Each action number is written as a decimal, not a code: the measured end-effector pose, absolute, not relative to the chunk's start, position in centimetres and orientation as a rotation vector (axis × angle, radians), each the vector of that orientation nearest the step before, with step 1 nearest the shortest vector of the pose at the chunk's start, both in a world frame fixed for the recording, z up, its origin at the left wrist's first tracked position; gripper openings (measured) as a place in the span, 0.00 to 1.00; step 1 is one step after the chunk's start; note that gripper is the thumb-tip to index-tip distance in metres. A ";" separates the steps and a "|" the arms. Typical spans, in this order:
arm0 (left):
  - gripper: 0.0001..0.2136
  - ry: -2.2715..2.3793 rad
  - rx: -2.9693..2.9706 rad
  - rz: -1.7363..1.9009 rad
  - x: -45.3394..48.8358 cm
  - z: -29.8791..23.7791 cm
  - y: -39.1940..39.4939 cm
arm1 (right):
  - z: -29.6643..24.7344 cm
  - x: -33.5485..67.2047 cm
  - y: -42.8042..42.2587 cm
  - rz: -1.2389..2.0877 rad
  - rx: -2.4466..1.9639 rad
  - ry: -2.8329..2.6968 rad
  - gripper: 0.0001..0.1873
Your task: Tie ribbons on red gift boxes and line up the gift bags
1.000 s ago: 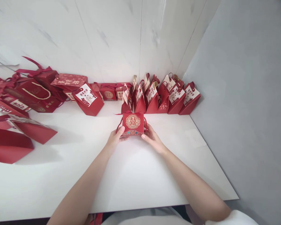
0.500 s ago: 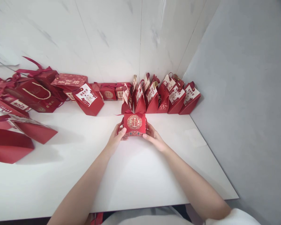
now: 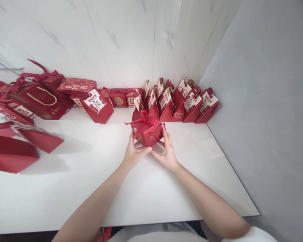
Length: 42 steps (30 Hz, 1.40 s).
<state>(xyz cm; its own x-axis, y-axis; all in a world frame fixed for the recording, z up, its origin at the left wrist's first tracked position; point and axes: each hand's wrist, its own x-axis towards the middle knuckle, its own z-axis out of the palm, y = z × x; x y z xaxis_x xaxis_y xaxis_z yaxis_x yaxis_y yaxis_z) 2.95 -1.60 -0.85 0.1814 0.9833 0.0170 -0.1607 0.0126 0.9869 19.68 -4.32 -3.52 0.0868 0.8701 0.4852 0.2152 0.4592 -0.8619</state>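
Note:
A small red gift box (image 3: 148, 131) with a red ribbon bow on top is lifted a little off the white table (image 3: 91, 174) and turned at an angle. My left hand (image 3: 134, 153) grips its near left corner with thumb and fingers closed on it. My right hand (image 3: 166, 151) holds its right side and underside. A gold emblem shows faintly on the box's front face.
A row of red paper gift bags with white tags (image 3: 181, 102) stands against the back wall at right. Small red boxes (image 3: 118, 98) sit behind. Larger red bags and ribboned boxes (image 3: 37, 97) crowd the left side, with one lying flat (image 3: 12, 148). A grey wall (image 3: 267, 101) bounds the right.
The box stood on the table with its emblem facing me; now both hands have lifted and turned it, so the bow and a corner point toward me.

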 end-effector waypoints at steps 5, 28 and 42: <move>0.29 0.981 0.975 1.215 2.1 -0.3 -0.7 | -2.4 20.1 -5.2 0.720 -0.910 -1.484 0.28; 0.25 0.570 0.459 1.042 -0.2 1.0 -0.4 | -3.3 20.4 -4.5 0.822 -1.168 -1.181 0.14; 0.36 0.571 0.504 1.068 -0.3 1.6 -0.4 | -3.3 20.4 -4.4 0.910 -1.113 -1.137 0.14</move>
<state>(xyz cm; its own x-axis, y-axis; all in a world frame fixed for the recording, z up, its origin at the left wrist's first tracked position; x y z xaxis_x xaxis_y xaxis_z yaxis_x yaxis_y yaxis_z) -0.32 -0.42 1.62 0.3655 0.9116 -0.1882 -0.6627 0.3968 0.6351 20.41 -4.36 -3.29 0.2052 0.9539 0.2190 -0.0054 0.2249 -0.9744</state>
